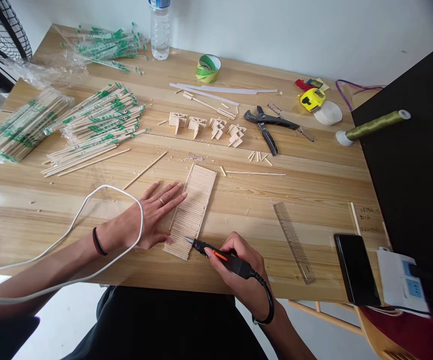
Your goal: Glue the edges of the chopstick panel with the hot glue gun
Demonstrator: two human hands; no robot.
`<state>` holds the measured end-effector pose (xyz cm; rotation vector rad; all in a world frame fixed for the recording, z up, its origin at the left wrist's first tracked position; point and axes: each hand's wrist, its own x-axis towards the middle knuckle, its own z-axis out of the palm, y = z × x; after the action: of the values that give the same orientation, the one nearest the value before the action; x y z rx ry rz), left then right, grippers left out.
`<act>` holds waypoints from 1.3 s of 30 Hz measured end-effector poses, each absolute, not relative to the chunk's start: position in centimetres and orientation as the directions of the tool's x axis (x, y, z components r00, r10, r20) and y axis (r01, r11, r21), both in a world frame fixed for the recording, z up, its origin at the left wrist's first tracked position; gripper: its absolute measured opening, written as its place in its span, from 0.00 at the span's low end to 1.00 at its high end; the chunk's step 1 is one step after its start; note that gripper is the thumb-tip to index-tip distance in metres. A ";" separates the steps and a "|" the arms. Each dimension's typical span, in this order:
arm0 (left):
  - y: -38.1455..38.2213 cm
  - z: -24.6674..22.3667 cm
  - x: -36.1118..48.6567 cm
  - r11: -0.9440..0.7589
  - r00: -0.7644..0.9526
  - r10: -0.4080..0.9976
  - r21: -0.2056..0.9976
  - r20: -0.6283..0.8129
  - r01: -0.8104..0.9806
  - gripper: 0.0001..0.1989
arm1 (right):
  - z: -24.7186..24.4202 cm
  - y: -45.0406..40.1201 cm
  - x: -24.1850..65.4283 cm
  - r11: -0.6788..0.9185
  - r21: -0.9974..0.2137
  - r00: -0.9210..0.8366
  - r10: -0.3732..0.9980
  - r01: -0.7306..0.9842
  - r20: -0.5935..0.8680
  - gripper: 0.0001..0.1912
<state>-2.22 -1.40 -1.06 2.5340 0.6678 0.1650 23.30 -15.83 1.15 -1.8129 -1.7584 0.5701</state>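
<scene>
A flat panel of thin wooden sticks (197,192), laid side by side, rests at a slant on the wooden table (239,210). My left hand (146,217) lies with its fingers spread, fingertips on the panel's left edge. A black corded pen-like tool (235,262) with an orange button is in my right hand (248,270), which is wrapped round it. Its metal tip points left and is at the lower part of the panel; whether it touches cannot be told. A white cable (84,202) loops across my left wrist.
Stick bundles (96,117) lie at the left, with a bottle (159,32) and green tape roll (207,69) behind. Small stick stacks (216,128) and a black cutter (267,125) stand beyond the panel. At the right are a ruler (294,242) and phone (357,270).
</scene>
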 end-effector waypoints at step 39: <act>-5.3 -1.6 -3.6 -0.803 0.878 0.479 0.405 0.002 0.437 0.53 | -1.0 -17.5 24.1 -0.003 -0.663 0.078 0.993 0.749 0.083 0.17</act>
<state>-3.60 -5.30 -1.56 2.6495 0.6755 0.1460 24.08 -17.51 -1.04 -1.8040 -1.7222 0.5686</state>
